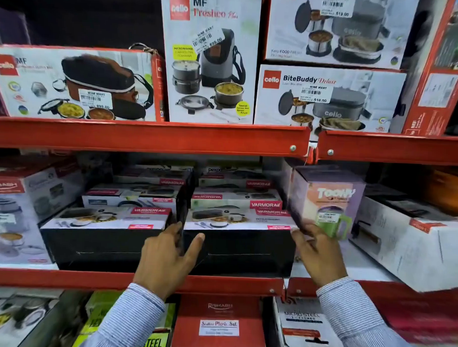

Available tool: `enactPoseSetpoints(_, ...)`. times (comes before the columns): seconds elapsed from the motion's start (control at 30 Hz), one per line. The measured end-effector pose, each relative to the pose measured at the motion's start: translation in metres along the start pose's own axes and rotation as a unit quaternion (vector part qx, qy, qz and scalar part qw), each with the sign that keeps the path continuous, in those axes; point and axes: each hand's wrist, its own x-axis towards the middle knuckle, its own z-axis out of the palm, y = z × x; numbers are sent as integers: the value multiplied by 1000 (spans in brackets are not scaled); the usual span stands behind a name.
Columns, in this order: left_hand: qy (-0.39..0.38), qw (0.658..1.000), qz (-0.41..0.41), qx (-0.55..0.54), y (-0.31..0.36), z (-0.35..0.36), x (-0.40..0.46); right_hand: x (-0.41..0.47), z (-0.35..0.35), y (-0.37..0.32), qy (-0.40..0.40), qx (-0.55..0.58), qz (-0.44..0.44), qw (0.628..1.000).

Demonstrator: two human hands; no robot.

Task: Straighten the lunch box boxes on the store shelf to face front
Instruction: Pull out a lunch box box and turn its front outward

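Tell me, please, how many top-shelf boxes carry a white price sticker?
4: the wide box at left, the tall Fresheo Plus box, the BiteBuddy Deluxe box, and the box stacked on it. Others may be hidden.

blue-and-white striped shirt sleeves (135,318), buttoned cuffs

Varmora box (245,252): long, flat carton. The front face is black with a thin pale line across it. The top is white, printed with a lunch-set photo and red labels. It lies level in the front row of the red shelf (86,280), long side towards me, just right of a twin box (101,241). My left hand (166,257) grips its left end, thumb on the front face. My right hand (316,253) is at its right end; contact is blurred.
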Motion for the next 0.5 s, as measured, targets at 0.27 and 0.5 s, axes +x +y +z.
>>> enactPoseSetpoints(0.27, 31, 993, -51, -104, 8, -11, -1, 0, -12, -6, -51, 207, 65, 975)
enactPoseSetpoints(0.5, 39, 943, -115, -310, 2, -30, 10, -8, -27, -12, -51, 334, 70, 938)
